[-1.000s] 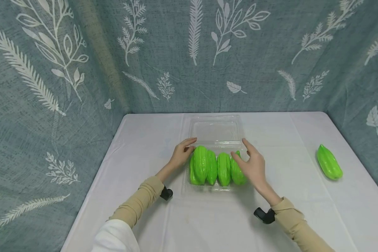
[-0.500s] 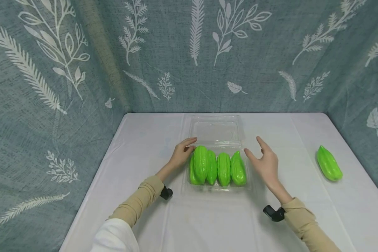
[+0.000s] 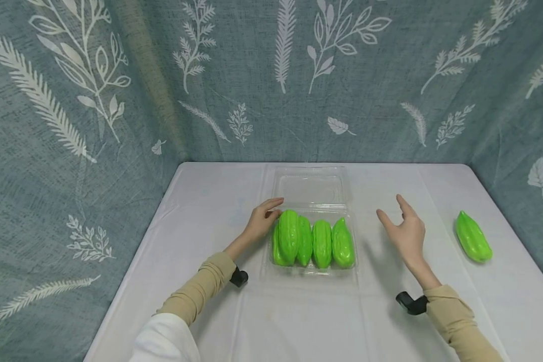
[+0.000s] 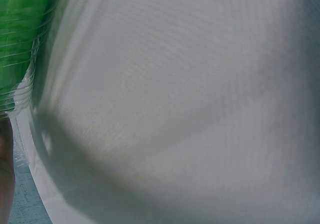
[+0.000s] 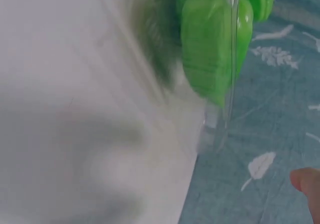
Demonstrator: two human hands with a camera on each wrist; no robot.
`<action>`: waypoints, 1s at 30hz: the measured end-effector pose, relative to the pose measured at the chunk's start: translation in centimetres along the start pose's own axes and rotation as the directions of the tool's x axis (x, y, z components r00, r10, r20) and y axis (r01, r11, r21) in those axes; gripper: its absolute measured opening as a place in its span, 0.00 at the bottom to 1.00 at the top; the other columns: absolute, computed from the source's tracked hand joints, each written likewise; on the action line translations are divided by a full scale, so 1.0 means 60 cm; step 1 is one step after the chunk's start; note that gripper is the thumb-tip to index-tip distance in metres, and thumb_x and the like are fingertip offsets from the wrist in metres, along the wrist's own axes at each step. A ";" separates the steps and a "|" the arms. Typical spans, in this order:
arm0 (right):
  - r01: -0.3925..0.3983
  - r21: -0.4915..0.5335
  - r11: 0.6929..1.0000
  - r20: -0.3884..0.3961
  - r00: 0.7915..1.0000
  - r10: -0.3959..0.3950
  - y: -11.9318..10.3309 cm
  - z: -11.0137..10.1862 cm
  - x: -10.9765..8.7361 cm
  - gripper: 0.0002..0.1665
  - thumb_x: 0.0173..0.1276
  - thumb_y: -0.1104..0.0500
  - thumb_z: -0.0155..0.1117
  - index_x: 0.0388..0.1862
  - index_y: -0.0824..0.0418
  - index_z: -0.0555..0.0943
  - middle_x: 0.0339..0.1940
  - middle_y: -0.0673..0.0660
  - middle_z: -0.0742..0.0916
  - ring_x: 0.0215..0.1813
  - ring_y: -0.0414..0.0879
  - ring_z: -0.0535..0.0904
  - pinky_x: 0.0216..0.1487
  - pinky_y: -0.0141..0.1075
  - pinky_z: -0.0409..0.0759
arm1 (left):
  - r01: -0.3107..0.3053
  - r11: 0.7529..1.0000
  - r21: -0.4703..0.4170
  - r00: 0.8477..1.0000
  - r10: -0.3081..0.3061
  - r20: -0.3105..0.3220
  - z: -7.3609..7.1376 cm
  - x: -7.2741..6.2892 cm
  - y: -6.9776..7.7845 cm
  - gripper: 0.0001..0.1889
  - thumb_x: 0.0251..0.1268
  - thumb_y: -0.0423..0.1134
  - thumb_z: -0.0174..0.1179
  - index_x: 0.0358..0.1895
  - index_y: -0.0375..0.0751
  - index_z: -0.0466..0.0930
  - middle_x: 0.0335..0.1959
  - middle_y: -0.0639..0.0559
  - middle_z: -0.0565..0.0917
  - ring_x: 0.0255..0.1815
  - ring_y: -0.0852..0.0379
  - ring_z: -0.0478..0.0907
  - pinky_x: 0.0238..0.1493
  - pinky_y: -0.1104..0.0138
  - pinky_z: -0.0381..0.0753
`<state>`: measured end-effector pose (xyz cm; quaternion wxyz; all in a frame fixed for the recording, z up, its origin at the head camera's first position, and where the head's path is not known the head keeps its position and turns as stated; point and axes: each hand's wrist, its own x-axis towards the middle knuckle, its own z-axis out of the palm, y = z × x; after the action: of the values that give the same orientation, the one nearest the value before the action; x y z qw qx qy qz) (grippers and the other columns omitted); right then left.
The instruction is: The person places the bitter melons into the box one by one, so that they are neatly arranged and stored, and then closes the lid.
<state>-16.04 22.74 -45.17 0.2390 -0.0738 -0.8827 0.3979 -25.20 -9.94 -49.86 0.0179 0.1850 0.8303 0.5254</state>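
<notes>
A clear plastic clamshell container [image 3: 314,272] lies with its lid back at the middle of the table. Several glossy green, ridged, gourd-like pieces [image 3: 322,244] sit side by side in its base, one leaning over another at the left end. My left hand [image 3: 259,221] rests at the container's upper left rim, thumb at the edge and index finger stretched past it. In the left wrist view, a finger [image 4: 5,169] shows just below the container's corner. Between the container and a lone green piece [image 3: 473,237] at the right, my right hand [image 3: 406,232] hovers with thumb and fingers spread, holding nothing.
The transparent lid [image 3: 310,185] lies flat toward the table's far edge. A white cloth covers the table [image 3: 307,322]. Blue-green leaf-patterned curtains [image 3: 253,75] stand behind and at both sides. Black wrist cameras [image 3: 412,303] hang below both wrists.
My right hand has moved right, away from the rightmost green piece in the container, toward the lone one. The left hand stays at the rim.
</notes>
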 end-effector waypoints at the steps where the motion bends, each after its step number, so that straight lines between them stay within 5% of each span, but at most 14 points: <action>1: -0.005 -0.001 1.000 -0.009 1.000 0.005 0.003 -0.003 0.001 0.37 0.63 0.57 0.65 0.68 0.70 0.66 0.66 0.71 0.72 0.60 0.72 0.73 0.60 0.62 0.75 | 0.002 1.000 0.002 1.000 -0.002 -0.002 0.000 0.000 0.000 0.19 0.70 0.26 0.48 0.63 0.30 0.71 0.67 0.39 0.69 0.65 0.44 0.71 0.61 0.59 0.80; 20: -0.095 -0.069 0.993 -0.080 0.993 0.090 0.056 -0.048 0.016 0.38 0.64 0.56 0.64 0.69 0.71 0.64 0.66 0.73 0.71 0.66 0.70 0.67 0.66 0.62 0.69 | 0.007 1.000 0.001 1.000 -0.007 -0.007 0.000 -0.002 -0.003 0.19 0.69 0.26 0.48 0.63 0.30 0.70 0.67 0.39 0.69 0.63 0.43 0.73 0.60 0.61 0.81; 30: -0.202 -0.043 0.978 -0.075 0.977 0.199 0.071 -0.075 0.023 0.40 0.68 0.54 0.59 0.73 0.69 0.57 0.71 0.71 0.65 0.72 0.67 0.59 0.73 0.60 0.60 | 0.007 1.000 0.006 1.000 -0.006 -0.006 -0.001 -0.002 -0.001 0.19 0.70 0.27 0.48 0.63 0.31 0.71 0.67 0.39 0.70 0.64 0.44 0.72 0.61 0.59 0.80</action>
<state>-15.36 29.04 -45.22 0.2267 -0.1824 -0.8714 0.3949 -25.14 -10.05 -49.89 0.0165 0.1808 0.8325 0.5235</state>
